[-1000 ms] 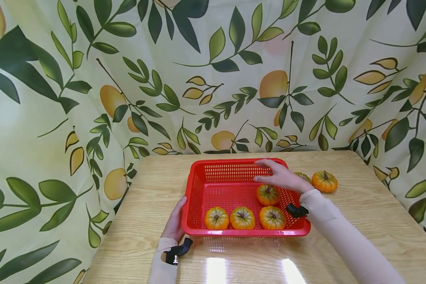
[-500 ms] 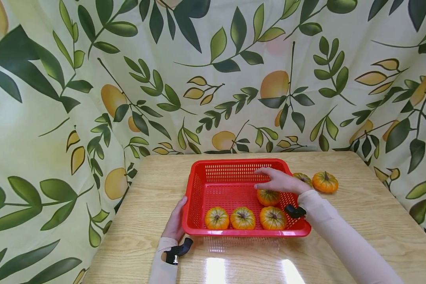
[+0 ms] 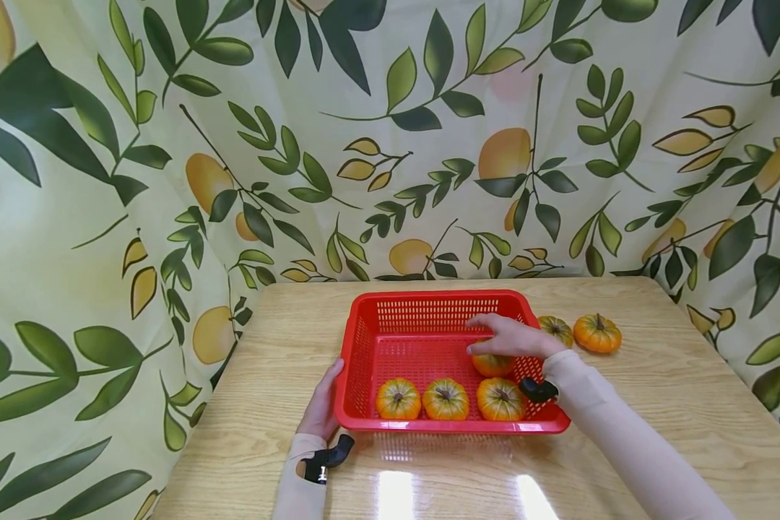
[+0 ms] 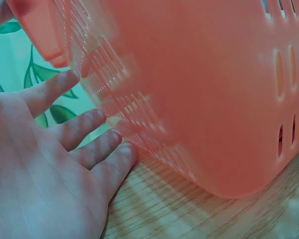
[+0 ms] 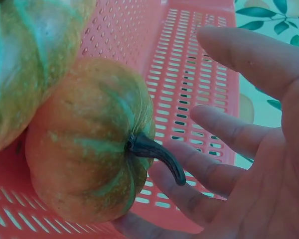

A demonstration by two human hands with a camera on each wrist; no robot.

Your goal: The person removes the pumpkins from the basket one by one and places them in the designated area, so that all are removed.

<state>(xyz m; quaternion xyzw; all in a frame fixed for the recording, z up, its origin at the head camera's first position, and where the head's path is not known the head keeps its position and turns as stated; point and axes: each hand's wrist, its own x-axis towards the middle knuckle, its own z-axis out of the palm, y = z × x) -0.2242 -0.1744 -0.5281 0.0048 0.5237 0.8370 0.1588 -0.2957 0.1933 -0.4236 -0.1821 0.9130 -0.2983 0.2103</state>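
pumpkin (image 3: 493,365): beside right hand (image 3: 512,336), contact unclear | basket (image 3: 455,426): touching left hand (image 3: 320,406)

Leaf-print cloth (image 3: 390,144) nook, wooden table (image 3: 286,325)

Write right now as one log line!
left hand: touching basket; right hand: by rear pumpkin, not gripping; two pumpkins: on table

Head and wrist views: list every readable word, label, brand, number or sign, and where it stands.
No text can be read. The red perforated plastic basket and orange ribbed pumpkins show no lettering; the white cloth backdrop shows only printed leaves and fruit. Any marking on the black wrist devices is too small to read.
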